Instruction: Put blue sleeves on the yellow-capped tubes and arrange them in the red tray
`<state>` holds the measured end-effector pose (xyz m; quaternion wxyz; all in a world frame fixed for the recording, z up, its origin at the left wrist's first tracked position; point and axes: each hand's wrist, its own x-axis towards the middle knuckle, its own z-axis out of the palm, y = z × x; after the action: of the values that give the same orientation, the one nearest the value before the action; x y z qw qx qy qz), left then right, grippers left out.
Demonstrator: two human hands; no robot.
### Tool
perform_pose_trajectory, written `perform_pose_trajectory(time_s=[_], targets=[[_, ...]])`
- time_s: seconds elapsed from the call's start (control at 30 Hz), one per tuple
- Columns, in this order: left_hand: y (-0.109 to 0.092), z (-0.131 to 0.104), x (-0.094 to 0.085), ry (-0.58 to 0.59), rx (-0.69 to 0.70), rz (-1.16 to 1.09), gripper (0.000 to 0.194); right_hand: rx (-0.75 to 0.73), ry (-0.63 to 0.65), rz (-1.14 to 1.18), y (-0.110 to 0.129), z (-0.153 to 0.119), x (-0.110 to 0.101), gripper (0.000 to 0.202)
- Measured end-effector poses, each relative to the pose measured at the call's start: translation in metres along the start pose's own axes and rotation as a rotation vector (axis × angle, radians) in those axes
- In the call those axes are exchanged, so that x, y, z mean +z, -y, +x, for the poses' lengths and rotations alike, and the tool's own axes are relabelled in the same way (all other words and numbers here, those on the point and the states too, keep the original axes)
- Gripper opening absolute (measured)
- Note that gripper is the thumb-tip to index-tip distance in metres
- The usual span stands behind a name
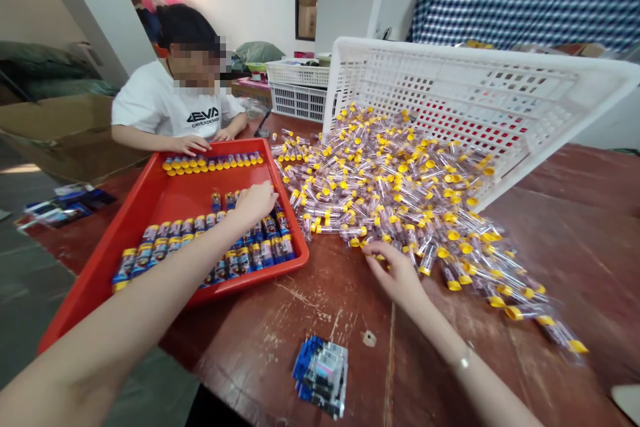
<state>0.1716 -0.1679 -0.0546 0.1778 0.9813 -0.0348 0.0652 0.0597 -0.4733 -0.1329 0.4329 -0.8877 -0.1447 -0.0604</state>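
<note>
My left hand (256, 204) reaches over the right side of a red tray (195, 197), above rows of small blue-wrapped tubes (175, 230) with yellow caps. Its fingers bend downward near the tray's right wall, and what they hold, if anything, is hidden. My right hand (393, 267) is at the near edge of a big pile of clear tubes (380, 173) with yellow caps. Thumb and forefinger curl toward a yellow-capped tube there; whether they grip it is unclear. A stack of blue and silver wrappers (323, 373) lies on the brown table (250, 347) near its front edge.
A large white basket (465, 70) lies tipped behind the pile. Across the tray, a person in a white shirt (160, 107) rests a hand (190, 145) at its far rim. White crates (300, 101) stand behind. More wrappers (65, 203) lie at the left, beside a cardboard box (65, 130).
</note>
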Motion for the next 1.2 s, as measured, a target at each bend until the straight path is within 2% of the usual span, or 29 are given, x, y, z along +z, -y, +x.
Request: perform_pose_trajectory(time_s=[0.03,0.1,0.17,0.2,0.23,0.3,0.37,0.43,0.57,0.7,0.77,0.9,1.0,1.13,1.2], targets=[[-0.007,-0.016,-0.004,-0.021,0.063,0.019,0.022,-0.022,-0.019,-0.083,-0.008,0.018,0.001,0.017],[-0.020,-0.063,-0.003,-0.020,0.235,0.047,0.024,-0.061,-0.026,-0.219,-0.021,0.046,0.007,0.021],[-0.031,-0.124,0.015,0.076,0.483,0.057,0.021,-0.093,-0.015,-0.316,-0.027,0.063,0.013,0.021],[-0.034,-0.155,0.029,0.109,0.716,0.083,0.023,-0.108,-0.011,-0.352,-0.028,0.068,0.015,0.019],[-0.034,-0.184,0.045,0.119,0.862,0.112,0.021,-0.121,-0.010,-0.381,-0.029,0.070,0.016,0.017],[-0.029,-0.230,0.074,0.100,0.927,0.144,0.013,-0.143,-0.011,-0.423,-0.032,0.067,0.015,0.017],[-0.021,-0.255,0.091,0.060,0.926,0.189,0.014,-0.154,-0.018,-0.441,-0.034,0.058,0.010,0.020],[-0.014,-0.263,0.094,0.006,0.944,0.237,0.022,-0.156,-0.036,-0.435,-0.036,0.041,0.004,0.026],[-0.015,-0.261,0.083,-0.085,0.967,0.284,0.030,-0.145,-0.055,-0.368,-0.029,-0.008,-0.009,0.031],[-0.021,-0.257,0.080,-0.018,0.977,0.144,0.019,-0.100,-0.034,-0.300,-0.011,-0.059,-0.018,0.026],[-0.023,-0.257,0.083,0.032,0.918,-0.005,0.015,-0.076,-0.024,-0.268,-0.006,-0.081,-0.020,0.023],[-0.022,-0.256,0.087,0.110,0.688,-0.217,0.016,0.057,-0.013,-0.046,-0.007,-0.119,-0.020,0.021],[-0.023,-0.253,0.082,0.256,0.524,-0.357,0.015,0.185,-0.030,0.156,-0.006,-0.140,-0.016,0.025],[-0.030,-0.241,0.072,0.437,0.049,-0.563,0.016,0.229,-0.046,0.244,0.011,-0.154,-0.008,0.024],[-0.036,-0.235,0.068,0.470,-0.100,-0.605,0.018,0.168,-0.058,0.209,0.022,-0.153,-0.003,0.023]])
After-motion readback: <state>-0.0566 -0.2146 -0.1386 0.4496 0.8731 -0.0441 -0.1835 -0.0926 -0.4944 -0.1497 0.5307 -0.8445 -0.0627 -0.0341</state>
